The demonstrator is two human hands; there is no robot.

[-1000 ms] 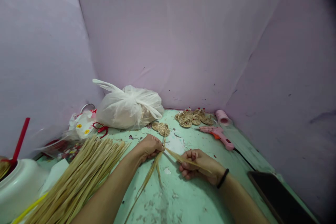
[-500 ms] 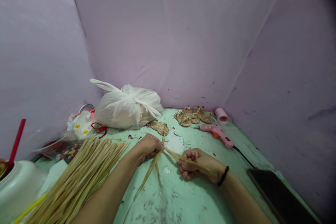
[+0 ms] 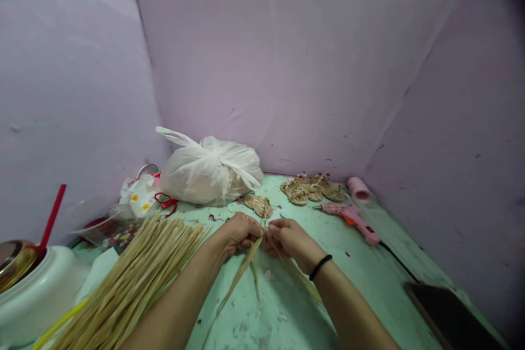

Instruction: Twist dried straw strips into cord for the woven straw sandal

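Long dry straw strips point(image 3: 240, 275) meet in a narrow braid between my two hands. My left hand point(image 3: 241, 234) is closed in a pinch on them, and loose ends trail down towards me. Close beside it, my right hand point(image 3: 287, 238), with a black band at the wrist, pinches the strips too; one strip runs back beneath that wrist. From my fingertips the thin braid leads up to a small coiled straw piece point(image 3: 259, 205) lying flat just beyond. The exact crossing of the strips is hidden by my fingers.
At left lies a bundle of straw strips point(image 3: 135, 279) by a white pot point(image 3: 45, 284). Behind stands a knotted plastic bag point(image 3: 211, 172). To the right are finished straw pieces point(image 3: 299, 191), a pink glue gun point(image 3: 353, 219), a pink thread spool point(image 3: 359, 190) and a phone point(image 3: 451, 314).
My right hand has moved left and up, from holding a strip drawn out to the side, to close beside my left hand. The view has shifted slightly.
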